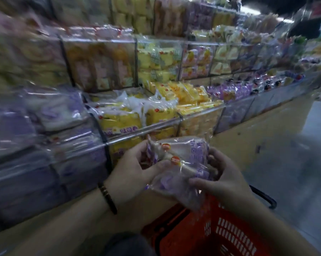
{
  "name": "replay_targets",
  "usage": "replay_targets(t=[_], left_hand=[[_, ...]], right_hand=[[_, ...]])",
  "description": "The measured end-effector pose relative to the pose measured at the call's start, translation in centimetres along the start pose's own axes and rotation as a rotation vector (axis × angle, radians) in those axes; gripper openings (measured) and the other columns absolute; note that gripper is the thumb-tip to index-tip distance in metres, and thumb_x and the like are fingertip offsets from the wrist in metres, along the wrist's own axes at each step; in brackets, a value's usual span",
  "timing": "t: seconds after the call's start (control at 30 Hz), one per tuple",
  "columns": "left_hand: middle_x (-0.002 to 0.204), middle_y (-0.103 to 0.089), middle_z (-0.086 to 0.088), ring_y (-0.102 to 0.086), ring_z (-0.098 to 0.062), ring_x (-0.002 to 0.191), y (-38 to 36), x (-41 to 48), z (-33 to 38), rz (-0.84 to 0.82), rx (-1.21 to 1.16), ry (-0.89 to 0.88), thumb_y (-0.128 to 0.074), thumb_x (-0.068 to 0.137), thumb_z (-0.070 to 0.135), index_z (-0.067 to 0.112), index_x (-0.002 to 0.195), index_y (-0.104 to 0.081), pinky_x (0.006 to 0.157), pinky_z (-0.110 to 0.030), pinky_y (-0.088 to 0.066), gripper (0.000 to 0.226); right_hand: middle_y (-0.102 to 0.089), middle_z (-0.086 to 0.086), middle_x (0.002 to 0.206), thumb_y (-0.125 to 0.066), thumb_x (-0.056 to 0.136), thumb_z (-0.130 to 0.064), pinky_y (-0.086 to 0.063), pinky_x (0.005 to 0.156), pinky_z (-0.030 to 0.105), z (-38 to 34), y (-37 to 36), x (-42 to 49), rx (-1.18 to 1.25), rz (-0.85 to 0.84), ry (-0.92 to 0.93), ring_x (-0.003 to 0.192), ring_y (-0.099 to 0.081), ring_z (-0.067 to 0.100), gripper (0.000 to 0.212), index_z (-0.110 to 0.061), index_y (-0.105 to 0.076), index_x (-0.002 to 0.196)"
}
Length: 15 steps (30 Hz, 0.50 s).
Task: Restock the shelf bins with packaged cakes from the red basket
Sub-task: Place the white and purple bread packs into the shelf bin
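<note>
Both my hands hold a small stack of packaged cakes in clear wrappers with purple print, just above the red basket. My left hand grips the stack's left side and my right hand closes around its right side. The stack hangs in front of the lowest row of clear shelf bins, level with the bin of yellow cakes. To the left, a bin of purple-wrapped cakes looks full. The view is blurred by motion.
Tiers of clear bins with yellow, orange and purple packages run along the shelf to the far right. A tan shelf base sits below them. Grey aisle floor lies right. The basket's black handle sticks out right.
</note>
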<state>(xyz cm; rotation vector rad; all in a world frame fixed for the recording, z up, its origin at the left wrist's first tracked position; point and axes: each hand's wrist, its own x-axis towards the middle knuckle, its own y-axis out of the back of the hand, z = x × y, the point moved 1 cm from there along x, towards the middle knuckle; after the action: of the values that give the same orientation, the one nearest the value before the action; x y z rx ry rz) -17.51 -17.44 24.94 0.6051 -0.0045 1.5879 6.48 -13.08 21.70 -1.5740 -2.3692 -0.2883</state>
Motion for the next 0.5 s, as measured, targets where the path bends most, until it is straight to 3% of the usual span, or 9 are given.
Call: replay_targets(t=[0.1, 0.17, 0.23, 0.3, 0.33, 0.37, 0.43, 0.5], left_hand=[[0.079, -0.074, 0.004, -0.066, -0.002, 0.069, 4.0, -1.8, 3.4, 0.083, -0.014, -0.028, -0.066, 0.098, 0.026, 0.013, 0.103, -0.061, 0.064, -0.015, -0.05, 0.016], [0.067, -0.065, -0.002, -0.054, -0.005, 0.054, 6.7, -3.3, 5.7, 0.071, 0.005, -0.024, -0.064, 0.096, 0.04, 0.013, 0.101, -0.056, 0.05, -0.016, -0.042, 0.028], [0.086, -0.066, -0.026, -0.061, -0.019, 0.067, 9.6, -4.9, 7.3, 0.045, -0.007, -0.017, -0.08, 0.087, 0.041, 0.003, 0.112, -0.05, 0.058, -0.034, -0.056, 0.055], [0.111, -0.067, -0.031, -0.069, -0.032, 0.098, 12.6, -6.4, 8.4, 0.053, -0.013, 0.007, -0.093, 0.072, 0.028, 0.002, 0.123, -0.046, 0.088, -0.061, -0.057, 0.074], [0.113, -0.068, -0.028, -0.069, -0.038, 0.106, 13.9, -6.8, 8.8, 0.077, 0.006, 0.019, -0.095, 0.069, 0.025, 0.006, 0.123, -0.048, 0.094, -0.066, -0.054, 0.074], [0.112, -0.071, -0.023, -0.07, -0.041, 0.108, 15.3, -7.1, 9.1, 0.115, 0.052, 0.022, -0.095, 0.068, 0.027, 0.01, 0.12, -0.049, 0.095, -0.066, -0.054, 0.072], [0.098, -0.075, -0.003, -0.073, -0.031, 0.097, 17.7, -7.1, 9.9, 0.223, 0.22, 0.014, -0.097, 0.062, 0.043, 0.021, 0.112, -0.053, 0.086, -0.055, -0.059, 0.069], [0.091, -0.073, 0.007, -0.074, -0.024, 0.087, 20.0, -6.9, 10.2, 0.343, 0.395, 0.026, -0.096, 0.053, 0.06, 0.028, 0.108, -0.053, 0.08, -0.05, -0.06, 0.077]], right_hand=[[-0.08, 0.008, 0.107, -0.087, 0.069, -0.002, -0.061, 0.074, 0.025, -4.3, -4.1, 1.8, -0.04, -0.006, 0.139, 0.092, -0.078, 0.02, 0.054, -0.011, -0.069, 0.12], [-0.081, 0.005, 0.101, -0.09, 0.067, -0.013, -0.061, 0.071, 0.025, -7.0, -6.6, 2.9, -0.076, -0.009, 0.227, 0.086, -0.078, 0.017, 0.048, -0.013, -0.074, 0.112], [-0.081, -0.001, 0.093, -0.092, 0.068, -0.021, -0.059, 0.064, 0.023, -9.4, -9.1, 3.8, -0.122, -0.022, 0.289, 0.077, -0.076, 0.011, 0.044, -0.016, -0.075, 0.108], [-0.077, -0.007, 0.078, -0.092, 0.07, -0.023, -0.052, 0.055, 0.018, -11.3, -11.5, 4.3, -0.139, -0.056, 0.323, 0.062, -0.067, 0.004, 0.038, -0.017, -0.075, 0.103], [-0.074, -0.009, 0.071, -0.091, 0.072, -0.023, -0.049, 0.052, 0.017, -12.2, -12.6, 4.6, -0.15, -0.084, 0.335, 0.058, -0.065, 0.004, 0.034, -0.016, -0.075, 0.101], [-0.073, -0.007, 0.069, -0.091, 0.074, -0.023, -0.049, 0.05, 0.02, -12.9, -13.7, 5.0, -0.165, -0.111, 0.35, 0.056, -0.065, 0.006, 0.03, -0.016, -0.075, 0.099], [-0.076, 0.001, 0.076, -0.09, 0.076, -0.028, -0.053, 0.049, 0.028, -13.9, -15.8, 6.4, -0.185, -0.16, 0.365, 0.061, -0.071, 0.016, 0.031, -0.016, -0.076, 0.1], [-0.078, -0.001, 0.083, -0.089, 0.074, -0.045, -0.059, 0.054, 0.032, -14.4, -17.7, 8.4, -0.264, -0.173, 0.37, 0.069, -0.073, 0.014, 0.034, -0.024, -0.076, 0.098]])
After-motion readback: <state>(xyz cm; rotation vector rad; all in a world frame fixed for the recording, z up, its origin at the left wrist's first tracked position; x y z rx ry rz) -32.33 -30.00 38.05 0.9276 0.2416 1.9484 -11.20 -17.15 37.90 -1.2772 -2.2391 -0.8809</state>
